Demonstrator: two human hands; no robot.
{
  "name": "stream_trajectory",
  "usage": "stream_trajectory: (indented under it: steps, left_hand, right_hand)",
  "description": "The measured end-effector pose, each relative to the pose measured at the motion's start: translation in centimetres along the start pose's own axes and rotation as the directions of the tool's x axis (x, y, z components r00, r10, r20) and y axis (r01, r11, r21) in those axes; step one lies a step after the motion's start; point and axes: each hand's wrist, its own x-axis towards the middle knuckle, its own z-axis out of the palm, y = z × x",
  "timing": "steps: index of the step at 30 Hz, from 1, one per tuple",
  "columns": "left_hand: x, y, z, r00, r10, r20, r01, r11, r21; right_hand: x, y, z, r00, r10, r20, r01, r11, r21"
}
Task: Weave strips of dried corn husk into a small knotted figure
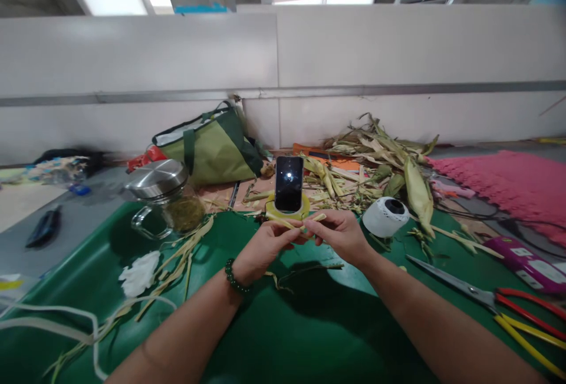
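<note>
My left hand (262, 248), with a dark green bead bracelet on the wrist, and my right hand (340, 235) meet over the green table cover (283, 325). Both are pinched on thin pale strips of corn husk (297, 224), held between the fingertips just in front of a black phone (289, 183). The phone stands upright in a yellow ring. Loose husk strips (177, 266) lie to the left of my left hand, beside a crumpled white tissue (139, 273).
A pile of corn husks (389, 163) lies behind on the right, beside a white tape roll (385, 216). Scissors with red and yellow handles (486, 298) lie at right. A glass jug with a steel lid (161, 198) and a green bag (207, 145) stand at left. A pink mat (504, 180) is far right.
</note>
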Motion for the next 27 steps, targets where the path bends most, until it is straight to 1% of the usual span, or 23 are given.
stream_trajectory:
  steps: [3, 7, 10, 13, 15, 16, 19, 21, 22, 24, 26, 27]
  left_hand:
    - [0.1, -0.1, -0.1, 0.998, 0.048, -0.041, -0.048, 0.999, 0.013]
    - [0.0, -0.3, 0.2, 0.984, 0.175, -0.041, -0.163, 0.965, 0.206]
    - [-0.2, -0.2, 0.3, 0.973, 0.228, 0.039, -0.228, 0.914, 0.336]
    - [-0.4, 0.0, 0.0, 0.973, 0.186, 0.138, -0.227, 0.888, 0.401]
    - [-0.3, 0.2, -0.3, 0.979, 0.142, 0.15, -0.189, 0.907, 0.376]
    - [-0.2, 0.2, -0.4, 0.983, 0.112, 0.143, -0.154, 0.931, 0.332]
    - [0.2, 0.2, -0.8, 0.995, -0.017, 0.097, 0.004, 0.992, 0.126]
    - [0.3, 0.1, -0.9, 0.994, -0.082, 0.077, 0.081, 0.997, 0.022]
    - [0.3, 0.1, -0.9, 0.994, -0.092, 0.064, 0.092, 0.996, 0.004]
    - [0.3, 0.1, -0.8, 0.996, -0.067, 0.055, 0.065, 0.997, 0.037]
    - [0.1, 0.3, -0.6, 0.998, 0.001, 0.065, -0.01, 0.99, 0.14]
    - [0.0, 0.4, -0.5, 0.996, 0.044, 0.075, -0.058, 0.979, 0.197]
  right_hand:
    - [0.1, -0.1, 0.1, 1.0, 0.01, -0.017, -0.01, 1.0, 0.005]
    - [-0.1, -0.3, 0.2, 1.0, -0.007, -0.023, 0.004, 0.995, -0.1]
    - [-0.3, -0.6, 0.3, 0.999, -0.032, -0.043, 0.026, 0.991, -0.134]
    - [-0.3, -0.6, 0.1, 1.0, 0.001, -0.027, -0.004, 0.996, -0.09]
    - [0.0, -0.4, -0.1, 0.999, 0.047, -0.004, -0.048, 0.998, -0.039]
    - [0.2, -0.2, -0.3, 0.998, 0.068, 0.007, -0.068, 0.998, -0.008]
    - [1.0, 0.3, -0.8, 0.993, 0.116, 0.033, -0.119, 0.989, 0.083]
    - [1.4, 0.5, -1.0, 0.991, 0.129, 0.036, -0.133, 0.984, 0.119]
    - [1.5, 0.4, -1.0, 0.991, 0.13, 0.037, -0.134, 0.983, 0.129]
    - [1.4, 0.2, -0.9, 0.991, 0.122, 0.059, -0.129, 0.983, 0.133]
    - [1.1, 0.0, -0.6, 0.989, 0.116, 0.091, -0.125, 0.987, 0.102]
    - [0.9, -0.2, -0.5, 0.99, 0.115, 0.086, -0.122, 0.989, 0.082]
